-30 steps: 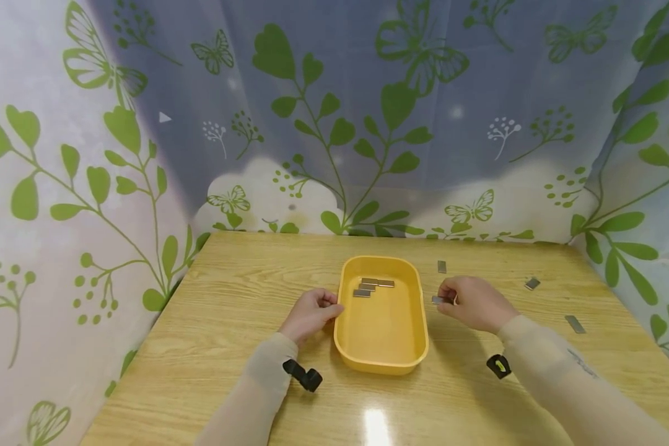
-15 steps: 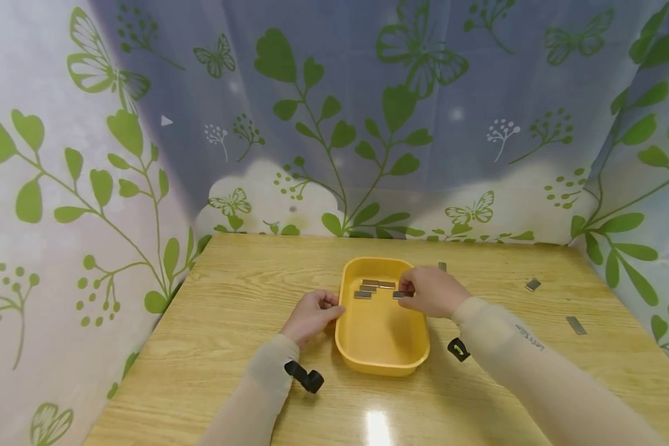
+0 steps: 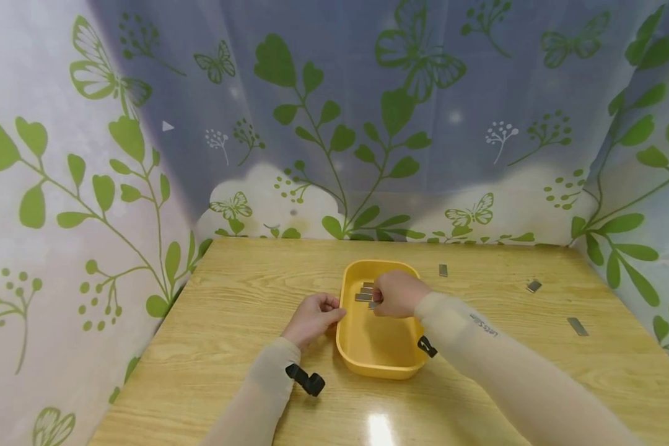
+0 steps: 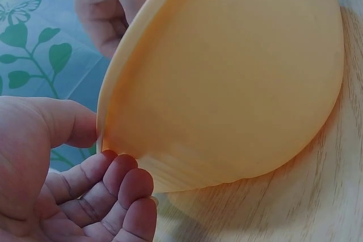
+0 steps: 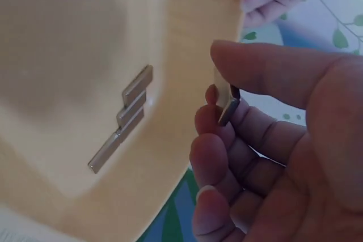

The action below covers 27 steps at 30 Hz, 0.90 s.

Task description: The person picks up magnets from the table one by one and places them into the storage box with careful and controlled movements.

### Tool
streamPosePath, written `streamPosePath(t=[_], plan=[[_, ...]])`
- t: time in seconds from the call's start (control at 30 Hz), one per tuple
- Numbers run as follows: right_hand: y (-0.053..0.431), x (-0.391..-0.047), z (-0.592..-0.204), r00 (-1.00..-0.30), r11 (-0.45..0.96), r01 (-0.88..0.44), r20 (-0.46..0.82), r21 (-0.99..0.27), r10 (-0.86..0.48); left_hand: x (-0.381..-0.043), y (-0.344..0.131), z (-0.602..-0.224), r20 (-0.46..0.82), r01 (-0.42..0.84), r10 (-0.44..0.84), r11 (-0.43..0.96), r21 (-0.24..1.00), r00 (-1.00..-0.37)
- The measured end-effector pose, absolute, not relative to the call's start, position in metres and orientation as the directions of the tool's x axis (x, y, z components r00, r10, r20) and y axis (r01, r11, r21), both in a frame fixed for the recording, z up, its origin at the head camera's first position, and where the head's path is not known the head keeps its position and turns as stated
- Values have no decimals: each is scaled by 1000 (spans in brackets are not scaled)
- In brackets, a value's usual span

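Observation:
A yellow plastic basin (image 3: 362,347) stands on the wooden table. My left hand (image 3: 312,319) pinches its left rim, thumb on the edge and fingertips against the outer wall, as the left wrist view shows. Over the inside of the basin is my right hand (image 3: 398,294), holding a small flat metal bar (image 5: 229,109) between thumb and fingers. Several similar metal bars (image 5: 134,100) lie on the basin floor in a stepped, touching row. In the head view my right hand partly covers that row.
Three more metal bars lie on the table (image 3: 245,310) right of the basin: one bar (image 3: 443,270) near the back, another bar (image 3: 533,285) farther right, and a third bar (image 3: 577,326) nearer the right edge. A patterned curtain (image 3: 334,124) encloses the table.
My right hand has carried the metal bar leftward from beside the basin, over its right rim, toward the row inside. The left hand stays on the left rim.

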State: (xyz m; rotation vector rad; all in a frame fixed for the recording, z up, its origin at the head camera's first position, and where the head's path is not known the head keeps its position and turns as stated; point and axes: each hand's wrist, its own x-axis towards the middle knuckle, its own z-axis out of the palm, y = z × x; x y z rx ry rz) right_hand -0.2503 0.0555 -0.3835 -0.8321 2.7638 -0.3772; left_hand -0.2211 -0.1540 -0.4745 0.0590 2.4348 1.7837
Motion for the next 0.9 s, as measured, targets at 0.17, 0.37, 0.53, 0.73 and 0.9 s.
streamPosePath(t=[0.17, 0.37, 0.53, 0.73, 0.9], plan=[[44, -257, -391, -811, 830, -513, -191, -222, -552, -222, -154, -475, -81, -49, 102, 288, 956, -991], [35, -263, -399, -826, 860, -469, -244, -200, -507, -222, -154, -475, -79, -47, 104, 278, 959, -991], [33, -267, -408, -835, 870, -439, -255, -225, -487, -221, -154, -474, -83, -49, 111, 278, 959, -990], [31, -267, -424, -844, 886, -389, -287, -253, -453, -220, -154, -475, -76, -43, 109, 280, 959, -991], [31, -267, -432, -859, 897, -327, -303, -297, -413, -221, -154, -475, -70, -34, 119, 284, 958, -990]])
